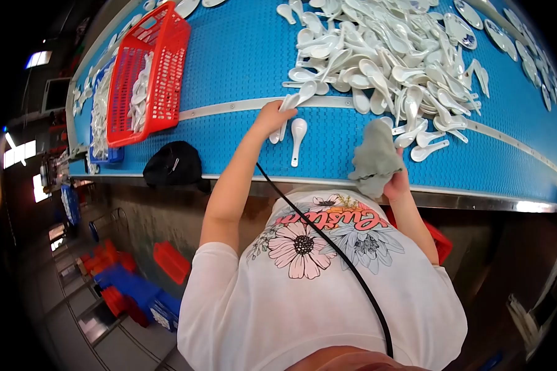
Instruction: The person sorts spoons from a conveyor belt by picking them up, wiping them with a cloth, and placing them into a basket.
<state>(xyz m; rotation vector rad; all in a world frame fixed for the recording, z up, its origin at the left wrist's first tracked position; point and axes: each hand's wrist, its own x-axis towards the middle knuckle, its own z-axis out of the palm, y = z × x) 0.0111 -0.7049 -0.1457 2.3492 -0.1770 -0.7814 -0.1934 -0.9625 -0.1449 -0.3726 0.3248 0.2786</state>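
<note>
My left hand point(270, 119) is closed around white ceramic spoons point(289, 102) at the near side of the blue belt. A single white spoon point(298, 137) lies just right of that hand, bowl away from me and handle toward me. My right hand point(398, 183) grips a grey cloth point(376, 157) close to the belt's front edge; the cloth covers part of its fingers. Whether a spoon is inside the cloth cannot be seen. Beyond both hands spreads a big heap of white spoons point(377, 62), some lying near the cloth.
A red plastic basket point(167, 80) with spoons stands at left, beside a blue basket point(108, 154). A black cap-like item point(173, 164) lies at the front edge. A metal strip point(226, 106) crosses the blue belt point(235, 68). Oval plates point(459, 31) line the far right. A black cable point(328, 244) hangs across my shirt.
</note>
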